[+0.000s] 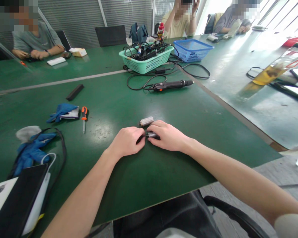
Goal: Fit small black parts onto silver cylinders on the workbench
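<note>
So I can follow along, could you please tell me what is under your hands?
A small dark part shows between the left hand and right hand, with a thin black piece beside it; the hands cover the rest, so its shape cannot be seen.

Bare left hand (126, 142); bare right hand (167, 135); pale sleeve (290, 226) around the right upper arm

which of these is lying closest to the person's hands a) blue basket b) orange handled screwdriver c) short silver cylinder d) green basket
C. The short silver cylinder lies on the green table just beyond the left hand and right hand, while the orange handled screwdriver lies farther off to the left.
</note>
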Tool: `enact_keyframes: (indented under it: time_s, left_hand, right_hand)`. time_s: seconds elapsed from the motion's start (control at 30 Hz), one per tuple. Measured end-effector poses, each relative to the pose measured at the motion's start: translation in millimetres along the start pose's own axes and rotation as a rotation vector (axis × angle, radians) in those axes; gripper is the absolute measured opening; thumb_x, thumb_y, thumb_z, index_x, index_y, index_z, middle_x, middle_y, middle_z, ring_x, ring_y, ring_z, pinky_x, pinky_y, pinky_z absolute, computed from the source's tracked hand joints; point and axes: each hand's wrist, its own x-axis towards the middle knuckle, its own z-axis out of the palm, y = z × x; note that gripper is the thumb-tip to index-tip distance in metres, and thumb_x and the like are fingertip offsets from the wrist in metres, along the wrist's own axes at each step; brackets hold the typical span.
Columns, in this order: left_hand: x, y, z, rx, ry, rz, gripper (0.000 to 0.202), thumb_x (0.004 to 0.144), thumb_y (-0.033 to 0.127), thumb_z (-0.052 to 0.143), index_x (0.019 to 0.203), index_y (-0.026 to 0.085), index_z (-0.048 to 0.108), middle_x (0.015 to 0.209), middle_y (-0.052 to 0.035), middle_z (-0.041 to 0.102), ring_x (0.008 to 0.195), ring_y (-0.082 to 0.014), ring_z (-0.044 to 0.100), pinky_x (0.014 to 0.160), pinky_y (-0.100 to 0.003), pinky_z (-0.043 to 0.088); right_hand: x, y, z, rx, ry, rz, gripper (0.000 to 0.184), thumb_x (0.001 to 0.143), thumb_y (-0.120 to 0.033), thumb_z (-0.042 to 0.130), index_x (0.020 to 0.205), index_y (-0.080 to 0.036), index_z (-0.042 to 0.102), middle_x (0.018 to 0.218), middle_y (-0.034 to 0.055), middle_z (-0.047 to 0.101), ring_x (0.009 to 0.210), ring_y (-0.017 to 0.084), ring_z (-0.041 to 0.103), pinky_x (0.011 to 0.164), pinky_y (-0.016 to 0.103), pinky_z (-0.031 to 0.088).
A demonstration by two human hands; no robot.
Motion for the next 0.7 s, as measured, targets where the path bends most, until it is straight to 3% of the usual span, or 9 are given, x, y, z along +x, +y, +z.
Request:
enact_keyframes:
  time_s: [0.33,0.53,0.7]
  left_hand:
    - [0.3,-1.6,1.5,-0.002,-0.004,0.003,0.016,0.095,0.027,0.049,0.092,0.019,0.063,0.086,-0.0057,0.069,0.078,-0.0191,0.064,0.069,-0.031,0.047]
    - [1.6,-1.8,1.9,0.006,-0.012,-0.024,0.018,0.097,0.031,0.052,0.086,0.019,0.060,0.084,-0.0044,0.068,0.075,-0.0181,0.063,0.067,-0.030,0.046]
    - [1.6,0.6,-0.6,-0.027,-0.037,-0.050,0.020,0.097,0.037,0.055,0.094,0.020,0.062,0.087,-0.0038,0.069,0.075,-0.0178,0.064,0.067,-0.029,0.046]
  right_hand:
    - [-0.3,-1.9,-2.1,-0.012,0.008,-0.026,0.023,0.092,-0.025,0.060,0.115,-0.019,0.062,0.112,0.0115,0.066,0.108,0.027,0.059,0.093,0.043,0.052]
    - [-2.5,1.8,-6.0,-0.026,-0.024,-0.171,0.026,0.097,-0.022,0.054,0.122,-0.020,0.061,0.118,0.0116,0.064,0.112,0.026,0.058,0.100,0.044,0.049]
    - [-5.8,0.0,-12.2,-0.139,-0.079,-0.237,0.027,0.101,-0.024,0.047,0.121,-0.021,0.065,0.121,0.0117,0.064,0.114,0.026,0.058,0.101,0.043,0.049]
